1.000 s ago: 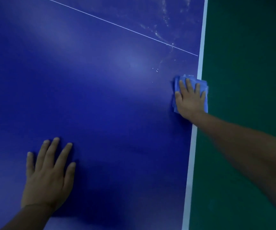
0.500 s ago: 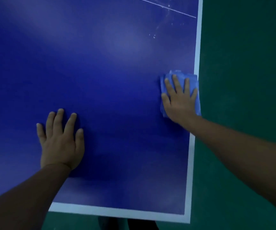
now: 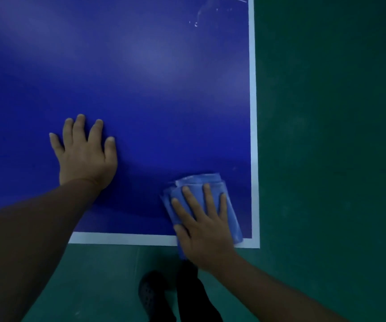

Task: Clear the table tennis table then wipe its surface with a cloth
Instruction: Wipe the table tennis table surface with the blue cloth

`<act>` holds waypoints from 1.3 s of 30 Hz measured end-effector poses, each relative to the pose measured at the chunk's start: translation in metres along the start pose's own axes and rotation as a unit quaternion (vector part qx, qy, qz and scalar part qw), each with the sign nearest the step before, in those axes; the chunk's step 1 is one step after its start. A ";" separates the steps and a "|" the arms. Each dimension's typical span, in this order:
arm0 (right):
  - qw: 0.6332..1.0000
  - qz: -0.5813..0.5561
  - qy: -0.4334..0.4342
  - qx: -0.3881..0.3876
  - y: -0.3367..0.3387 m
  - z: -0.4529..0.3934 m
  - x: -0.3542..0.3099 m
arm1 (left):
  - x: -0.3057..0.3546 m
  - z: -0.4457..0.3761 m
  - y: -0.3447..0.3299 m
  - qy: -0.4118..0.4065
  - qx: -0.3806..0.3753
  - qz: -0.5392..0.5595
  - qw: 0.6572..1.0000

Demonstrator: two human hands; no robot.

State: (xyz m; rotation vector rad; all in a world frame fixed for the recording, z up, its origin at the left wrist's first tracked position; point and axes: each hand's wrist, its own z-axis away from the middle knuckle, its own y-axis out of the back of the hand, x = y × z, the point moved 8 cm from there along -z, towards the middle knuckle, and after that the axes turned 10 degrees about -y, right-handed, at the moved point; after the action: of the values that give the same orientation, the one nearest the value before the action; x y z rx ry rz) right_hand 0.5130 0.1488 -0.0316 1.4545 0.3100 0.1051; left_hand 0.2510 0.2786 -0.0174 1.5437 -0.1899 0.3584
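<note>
I see my right hand (image 3: 207, 225) pressing flat on the folded blue cloth (image 3: 230, 205) at the table (image 3: 141, 66) corner. It has slid nearer since; left hand (image 3: 84, 151) stays flat, holding nothing

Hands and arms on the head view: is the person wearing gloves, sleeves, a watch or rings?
Nothing worn shows. The left hand and right hand are bare, no gloves. Both forearms are bare as far as the picture's edge, with no sleeve, watch or band. No rings visible, though the picture is dim.
</note>
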 end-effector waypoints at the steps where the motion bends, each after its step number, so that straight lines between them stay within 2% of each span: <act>1: 1.000 0.007 0.012 -0.005 0.001 0.003 0.014 | 0.000 0.000 0.000 0.000 0.000 0.000 1.000; 4: 0.998 0.052 0.001 -0.029 0.010 -0.034 0.068 | 0.001 -0.001 0.000 -0.002 0.001 -0.003 1.000; 8: 0.989 0.037 -0.135 -0.046 0.033 -0.127 0.149 | 0.003 -0.002 0.000 -0.008 -0.003 -0.009 1.000; 12: 0.984 0.015 -0.176 -0.036 0.037 -0.143 0.158 | 0.001 -0.002 0.000 -0.004 0.001 -0.017 1.000; 17: 0.996 0.038 -0.076 -0.040 0.013 -0.013 0.101 | 0.004 -0.002 -0.001 0.000 -0.007 -0.022 1.000; 19: 0.997 0.032 -0.039 -0.058 0.011 -0.019 0.102 | 0.004 -0.001 -0.001 0.007 -0.014 -0.040 0.999; 23: 0.995 0.054 -0.065 -0.055 0.027 -0.114 0.125 | 0.011 -0.007 0.000 0.021 -0.031 -0.090 0.995; 27: 0.993 0.058 -0.098 -0.036 0.038 -0.215 0.142 | 0.050 -0.018 -0.005 0.099 0.001 -0.051 0.994; 30: 0.996 0.056 -0.060 -0.038 0.044 -0.285 0.138 | 0.101 -0.047 -0.029 0.156 -0.004 0.003 0.988; 34: 0.997 0.061 0.029 -0.032 0.050 -0.364 0.137 | 0.126 -0.070 -0.049 0.310 0.047 0.028 0.949; 37: 0.993 0.076 0.092 -0.024 0.058 -0.408 0.153 | 0.123 -0.075 -0.053 0.342 0.087 -0.002 0.936; 39: 0.991 0.089 0.091 -0.045 0.059 -0.423 0.169 | 0.121 -0.074 -0.056 0.344 0.080 -0.005 0.935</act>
State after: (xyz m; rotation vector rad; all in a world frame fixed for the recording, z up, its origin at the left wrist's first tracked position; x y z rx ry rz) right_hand 0.5669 0.6053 -0.0334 1.3841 0.3202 0.3928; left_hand 0.3761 0.3655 -0.0309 1.4879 0.4055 0.8995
